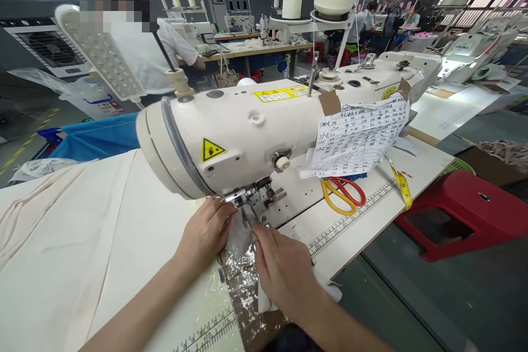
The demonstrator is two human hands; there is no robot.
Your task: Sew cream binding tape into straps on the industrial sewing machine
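A white sewing machine (247, 126) stands across the table in the head view. Close under its head, beside the presser foot (247, 198), my left hand (208, 226) has its fingers bent and pinched together; what they hold is hidden. Thin whitish material (238, 237) hangs just below those fingertips. My right hand (284, 264) is closed, thumb and forefinger pressed around a small pointed metal tool (247, 219) whose tip reaches toward the needle area. Its exact kind is unclear. White cloth (266, 298) shows below my right hand, next to shiny clear plastic (243, 278).
Scissors with red and yellow handles (339, 196) lie right of the needle area, near a yellow tape measure (402, 190). A handwritten sheet (358, 135) is taped to the machine. Pale fabric (49, 225) lies at left. A red stool (466, 209) stands at right; another person (142, 55) is behind.
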